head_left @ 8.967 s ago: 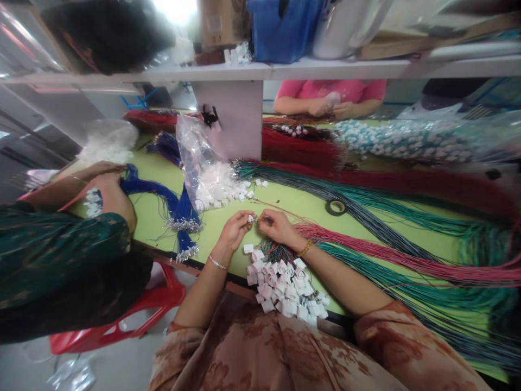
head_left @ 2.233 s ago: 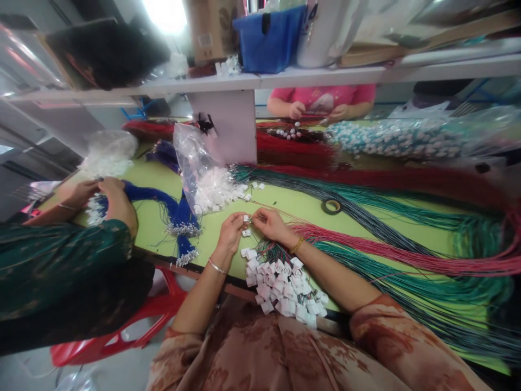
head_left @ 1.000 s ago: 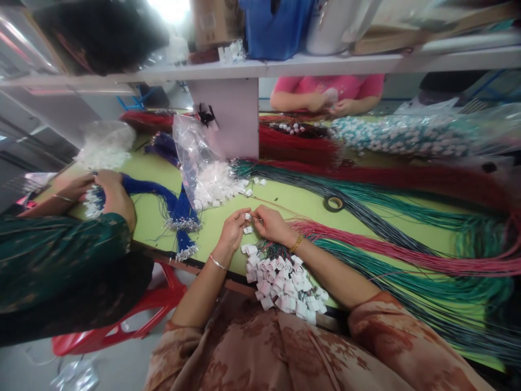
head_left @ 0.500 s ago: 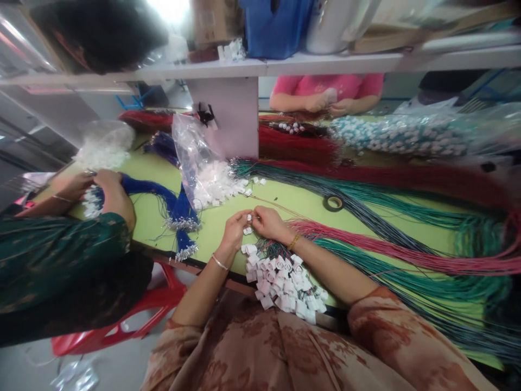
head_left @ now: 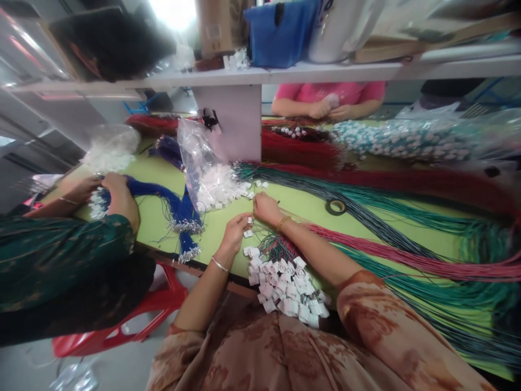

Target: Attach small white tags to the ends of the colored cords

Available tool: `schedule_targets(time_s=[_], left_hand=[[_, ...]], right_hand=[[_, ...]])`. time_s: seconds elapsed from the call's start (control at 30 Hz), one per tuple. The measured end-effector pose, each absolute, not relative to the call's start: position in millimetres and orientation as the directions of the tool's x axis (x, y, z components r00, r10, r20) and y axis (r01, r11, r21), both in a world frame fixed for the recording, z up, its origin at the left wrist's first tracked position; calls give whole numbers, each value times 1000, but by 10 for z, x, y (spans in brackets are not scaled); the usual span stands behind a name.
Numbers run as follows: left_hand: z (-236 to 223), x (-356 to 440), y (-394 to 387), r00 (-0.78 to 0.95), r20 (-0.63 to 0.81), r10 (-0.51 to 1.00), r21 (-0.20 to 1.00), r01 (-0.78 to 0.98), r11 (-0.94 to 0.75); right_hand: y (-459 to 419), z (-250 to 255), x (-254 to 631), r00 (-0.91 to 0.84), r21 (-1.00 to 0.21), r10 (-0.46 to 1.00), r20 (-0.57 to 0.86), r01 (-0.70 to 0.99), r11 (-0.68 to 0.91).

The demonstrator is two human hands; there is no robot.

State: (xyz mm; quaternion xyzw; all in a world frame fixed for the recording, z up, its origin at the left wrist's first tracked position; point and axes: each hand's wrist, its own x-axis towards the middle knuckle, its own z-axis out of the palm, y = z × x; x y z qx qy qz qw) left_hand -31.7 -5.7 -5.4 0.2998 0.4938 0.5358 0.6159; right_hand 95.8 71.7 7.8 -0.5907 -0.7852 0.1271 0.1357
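Note:
My left hand [head_left: 235, 232] pinches a small white connector [head_left: 249, 220] just above the green table [head_left: 222, 225]. My right hand [head_left: 265, 207] sits a little farther out, fingers curled, close to the loose white connectors [head_left: 223, 188] spilling from a clear plastic bag [head_left: 194, 149]. What its fingers hold is hidden. Another white connector [head_left: 247, 234] lies under my left fingertips. A heap of wired white connectors [head_left: 287, 282] lies at the table's near edge between my forearms.
Long pink [head_left: 407, 259], green [head_left: 407, 214] and red [head_left: 407, 182] wire bundles cover the right side. A tape roll [head_left: 336, 206] lies mid-table. At left, a person's hands [head_left: 109, 190] work blue wires [head_left: 163, 194]. A person in pink [head_left: 329, 98] sits opposite, under a shelf [head_left: 325, 70].
My right hand has left the left hand and moved away from me, toward the loose connectors. My left hand stays put, still pinching the connector.

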Motion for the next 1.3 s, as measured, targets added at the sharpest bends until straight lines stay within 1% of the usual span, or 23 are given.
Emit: schedule_targets(time_s=[0.07, 0.17, 0.27, 0.37, 0.47, 0.53, 0.6, 0.73, 0.77, 0.83, 0.9, 1.07, 1.3], left_hand=[[-62, -317, -53, -50, -286, 957, 896, -367, 249], [-63, -308, -51, -44, -283, 958, 895, -371, 247], [-55, -300, -60, -54, -272, 961, 898, -372, 234], [-45, -304, -74, -45, -275, 960, 894, -378, 239], [-43, -313, -79, -39, -279, 959, 891, -384, 244], [-47, -317, -77, -38, -281, 959, 887, -391, 244], [-52, -316, -72, -41, -282, 959, 880, -408, 241], [-56, -304, -67, -37, -278, 960, 861, -453, 231], [-55, -300, -67, -31, -275, 961, 858, -458, 230], [-51, -291, -68, -21, -264, 964, 858, -462, 225], [-49, -284, -69, -22, -256, 967, 856, -469, 216], [-56, -284, -71, -14, -260, 966, 838, -500, 218], [-56, -288, -77, -9, -248, 969, 841, -499, 211]], right_hand=[[667, 92, 992, -305, -358, 949, 80, 880, 312], [695, 117, 1017, -285, -371, 953, 101, 878, 302], [799, 121, 962, -258, -367, 964, 61, 892, 262], [845, 114, 881, -285, -362, 958, 29, 891, 276], [791, 112, 883, -296, -389, 954, 56, 873, 294], [733, 107, 954, -272, -459, 958, 93, 842, 283], [676, 93, 1057, -256, -566, 958, 128, 775, 282], [549, 51, 1240, -285, -805, 943, 173, 511, 302], [509, 43, 1268, -290, -847, 942, 170, 445, 290], [423, 38, 1301, -299, -894, 941, 158, 362, 265], [340, 43, 1316, -311, -901, 937, 161, 341, 268], [220, 57, 1331, -328, -868, 925, 194, 381, 317], [227, 24, 1328, -332, -851, 930, 155, 433, 297]])
